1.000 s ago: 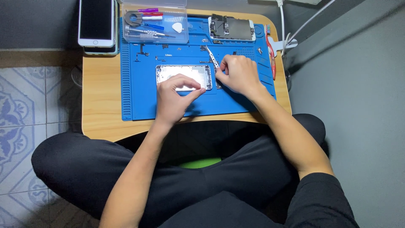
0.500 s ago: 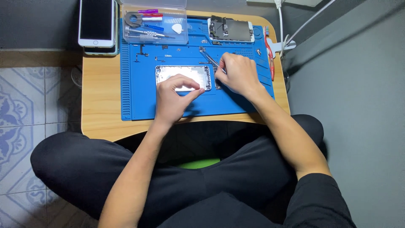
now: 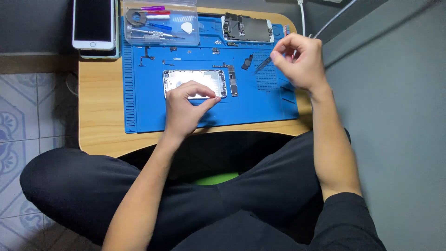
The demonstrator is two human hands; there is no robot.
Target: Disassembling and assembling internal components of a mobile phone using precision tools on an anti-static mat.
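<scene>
An opened silver phone housing lies on a blue work mat. My left hand rests on its near edge, thumb and fingers pinching the frame. My right hand is raised to the right of it and holds metal tweezers, whose tips point down-left toward a small black part on the mat. A narrow circuit board lies beside the housing's right edge.
A clear tool box with screwdrivers and picks sits at the mat's far left. A phone screen assembly lies at the far edge. Two stacked phones rest on the wooden table. Several tiny screws and parts dot the mat. My crossed legs are below.
My right hand has lifted off the housing's right edge and moved right and away with the tweezers. The narrow circuit board and small black part now show. My left hand stays.
</scene>
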